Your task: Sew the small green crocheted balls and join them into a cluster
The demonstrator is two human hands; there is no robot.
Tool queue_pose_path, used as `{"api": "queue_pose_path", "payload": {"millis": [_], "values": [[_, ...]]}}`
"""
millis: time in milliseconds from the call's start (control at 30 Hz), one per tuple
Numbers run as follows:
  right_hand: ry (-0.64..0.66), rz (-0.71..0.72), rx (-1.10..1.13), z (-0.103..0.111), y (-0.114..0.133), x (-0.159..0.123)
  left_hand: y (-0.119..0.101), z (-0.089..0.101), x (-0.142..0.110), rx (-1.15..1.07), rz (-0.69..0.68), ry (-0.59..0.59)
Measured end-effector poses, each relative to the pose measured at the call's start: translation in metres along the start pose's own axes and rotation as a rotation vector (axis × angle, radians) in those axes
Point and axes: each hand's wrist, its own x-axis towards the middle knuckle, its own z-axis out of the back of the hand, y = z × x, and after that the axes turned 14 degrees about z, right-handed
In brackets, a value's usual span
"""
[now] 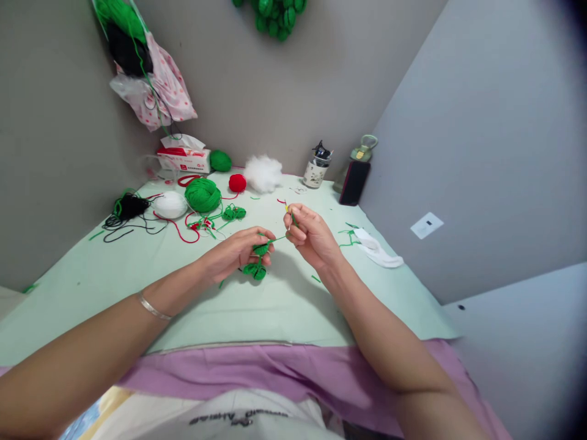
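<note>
Near the middle of the table, my left hand is closed around a small green crocheted piece. More green crocheted lobes hang below its fingers. My right hand, raised slightly higher and to the right, pinches a thin crochet hook with a yellow part; its tip is too small to make out. A taut strand of green yarn runs from the piece to the fingers of my right hand.
Behind my left hand lie a green yarn ball, white yarn, black yarn and a red ball. White stuffing, a pen jar and a phone stand along the back. White cloth lies right.
</note>
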Motion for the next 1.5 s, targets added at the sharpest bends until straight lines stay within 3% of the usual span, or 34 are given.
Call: {"api": "queue_pose_path", "payload": {"millis": [233, 467, 633, 867, 1500], "values": [[-0.078, 0.047, 0.014, 0.002, 0.003, 0.004, 0.0, 0.002, 0.0, -0.002, -0.131, -0.186], [-0.105, 0.113, -0.108, 0.003, 0.002, 0.004, -0.004, 0.008, 0.002, -0.018, -0.202, -0.171], [-0.084, 0.185, -0.199, 0.001, 0.001, 0.002, -0.003, 0.012, 0.003, -0.007, -0.296, -0.252], [-0.075, 0.265, -0.301, -0.001, -0.002, -0.002, -0.002, 0.014, 0.003, -0.112, -0.245, -0.148], [-0.061, 0.332, -0.467, -0.009, -0.003, -0.007, -0.004, 0.009, 0.001, -0.147, -0.223, -0.147]]}}
